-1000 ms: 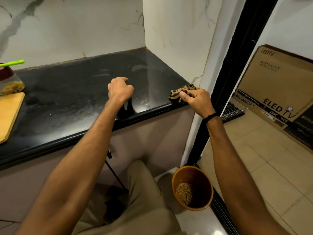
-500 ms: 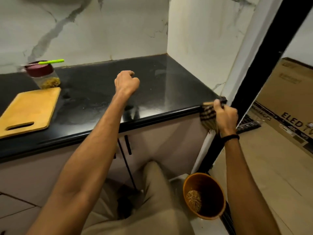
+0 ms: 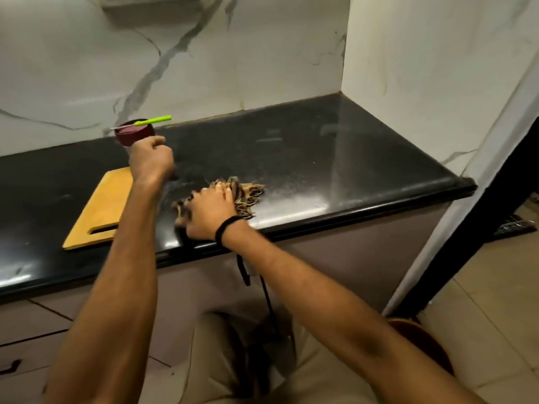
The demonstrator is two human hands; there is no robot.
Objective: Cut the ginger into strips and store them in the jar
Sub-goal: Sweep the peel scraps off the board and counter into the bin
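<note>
A jar with a dark red lid [image 3: 135,136] stands at the back of the black counter [image 3: 320,158], its lower part hidden behind my left hand [image 3: 150,158]. A green-handled knife [image 3: 148,122] lies across the lid. My left hand is curled into a fist above the counter and holds nothing. My right hand [image 3: 210,214] grips a brown patterned cloth [image 3: 246,193] and presses it on the counter near the front edge. A wooden cutting board [image 3: 100,211] lies bare to the left.
Marble walls close the counter at the back and right. An orange bucket [image 3: 423,345] stands on the floor at lower right, partly behind my right arm. Cabinet fronts sit below the counter; my trouser leg is beneath me.
My right hand has carried the cloth from the counter's right front corner to the middle of the counter beside the board. The view has swung left and up.
</note>
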